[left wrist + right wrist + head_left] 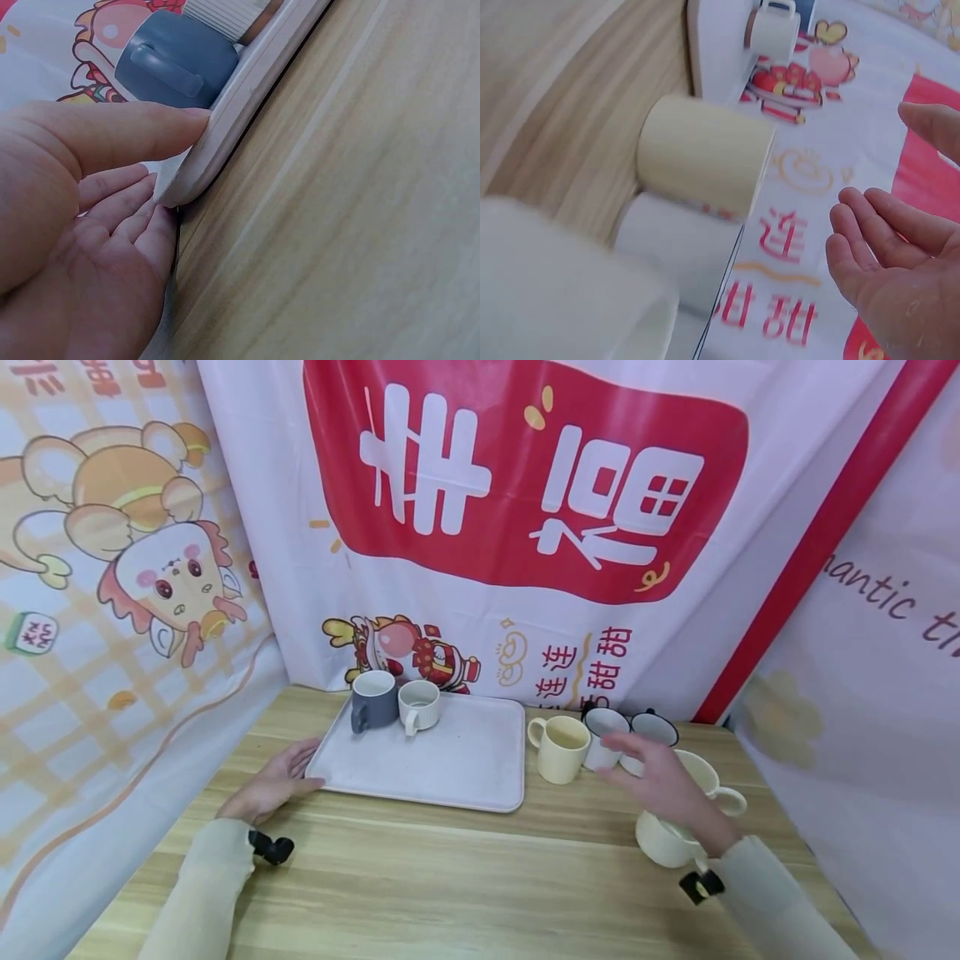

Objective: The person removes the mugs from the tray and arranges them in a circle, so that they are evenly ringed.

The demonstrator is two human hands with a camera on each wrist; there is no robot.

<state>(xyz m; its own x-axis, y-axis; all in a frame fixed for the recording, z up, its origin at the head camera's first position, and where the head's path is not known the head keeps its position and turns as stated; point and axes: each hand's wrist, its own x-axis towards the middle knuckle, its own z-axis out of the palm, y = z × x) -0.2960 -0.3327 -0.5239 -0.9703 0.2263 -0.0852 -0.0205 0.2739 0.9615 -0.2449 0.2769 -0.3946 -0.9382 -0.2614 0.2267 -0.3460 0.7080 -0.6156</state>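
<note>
My left hand [276, 779] is at the near left corner of the pale rectangular tray [427, 756]. Its thumb rests on the rim in the left wrist view, while the fingertips disappear behind the corner. On the tray's back left stand a dark grey mug [374, 702] and a ribbed white cup [418, 705]. My right hand [656, 777] is in the air over the mugs to the right of the tray, fingers spread from the thumb and nothing held. Closest to it are a pale yellow mug [562, 750] and a white mug with a dark rim [602, 739].
Another dark-rimmed white mug [654, 728] stands at the back, partly behind my right hand. Two cream mugs, one upper [701, 770] and one lower [663, 843], are by my right forearm. The wooden table [450, 893] meets printed cloth walls [480, 643] at the back and sides.
</note>
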